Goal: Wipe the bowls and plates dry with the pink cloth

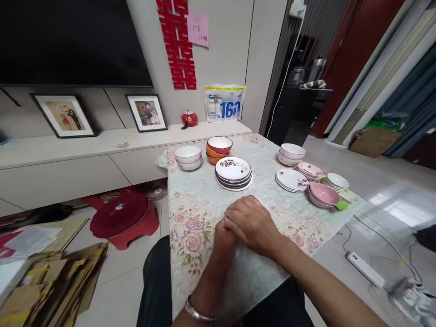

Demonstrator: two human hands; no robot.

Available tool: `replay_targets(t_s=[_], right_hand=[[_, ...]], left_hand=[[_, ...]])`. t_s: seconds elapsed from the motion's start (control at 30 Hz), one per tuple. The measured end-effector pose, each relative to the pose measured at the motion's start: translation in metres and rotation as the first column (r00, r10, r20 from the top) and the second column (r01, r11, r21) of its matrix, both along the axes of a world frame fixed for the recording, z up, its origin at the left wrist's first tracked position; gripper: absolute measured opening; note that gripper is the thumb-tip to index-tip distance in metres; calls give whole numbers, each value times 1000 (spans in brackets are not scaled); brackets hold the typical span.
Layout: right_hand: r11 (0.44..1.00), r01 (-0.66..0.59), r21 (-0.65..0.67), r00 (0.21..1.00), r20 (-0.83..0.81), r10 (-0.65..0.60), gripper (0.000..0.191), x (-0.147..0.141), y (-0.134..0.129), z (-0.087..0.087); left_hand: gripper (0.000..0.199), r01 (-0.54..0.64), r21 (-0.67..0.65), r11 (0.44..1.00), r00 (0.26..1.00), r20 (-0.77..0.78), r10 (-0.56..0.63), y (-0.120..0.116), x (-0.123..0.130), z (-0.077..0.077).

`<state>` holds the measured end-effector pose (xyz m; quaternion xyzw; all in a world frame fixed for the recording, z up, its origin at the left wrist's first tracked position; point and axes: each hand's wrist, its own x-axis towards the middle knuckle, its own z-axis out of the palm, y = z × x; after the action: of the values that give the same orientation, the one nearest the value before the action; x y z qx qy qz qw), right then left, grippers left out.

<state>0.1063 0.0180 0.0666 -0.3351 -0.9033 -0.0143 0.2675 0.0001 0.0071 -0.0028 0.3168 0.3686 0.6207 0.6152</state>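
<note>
We judged a careless forward push could have toppled the brown-flowered plates (233,169), stacked at twelve o'clock near our right hand (252,219). Its fingers curled round our left hand (224,235), whose fingers we couldn't make out. We counted two white bowls (188,157) at eleven, three red-and-orange bowls (218,150) just before twelve, two pink bowls (324,195) past two; the plates defied counting.
</note>
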Motion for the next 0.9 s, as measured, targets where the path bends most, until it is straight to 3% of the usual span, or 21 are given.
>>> replay_targets(t_s=[0.07,0.17,0.27,0.33,0.4,0.47,0.53,0.67,0.8,0.9], right_hand=[[998,12,-57,995,-95,-18,28,8,10,0],[952,27,-305,947,-296,-122,35,27,32,-2],[800,-2,-600,776,-505,-377,40,41,48,-14],[707,-27,-706,634,-559,-534,43,45,51,-26],[688,-4,-726,558,-572,-601,45,46,48,-36],[729,69,-681,564,-576,-592,44,45,41,-40],[806,171,-567,614,-578,-537,39,41,30,-40],[932,313,-185,775,-517,-363,36,24,3,-32],[979,186,85,943,-295,-153,37,5,-13,-26],[993,94,75,969,-235,-74,35,6,-7,-18]], left_hand=[[24,55,23,998,998,30,-56,-4,0,1],[25,121,10,993,985,120,-121,-9,1,1],[28,104,-17,994,980,171,-100,-10,2,0],[29,80,-26,996,978,195,-74,-9,2,-1],[29,61,-36,997,977,208,-52,-7,2,0],[29,53,-44,998,976,215,-42,-7,2,1],[28,54,-34,998,974,221,-45,-8,2,1],[21,67,23,997,975,209,-70,-9,1,-1],[18,70,59,996,982,173,-79,-8,0,-4],[21,62,86,994,981,176,-76,-8,1,-3]])
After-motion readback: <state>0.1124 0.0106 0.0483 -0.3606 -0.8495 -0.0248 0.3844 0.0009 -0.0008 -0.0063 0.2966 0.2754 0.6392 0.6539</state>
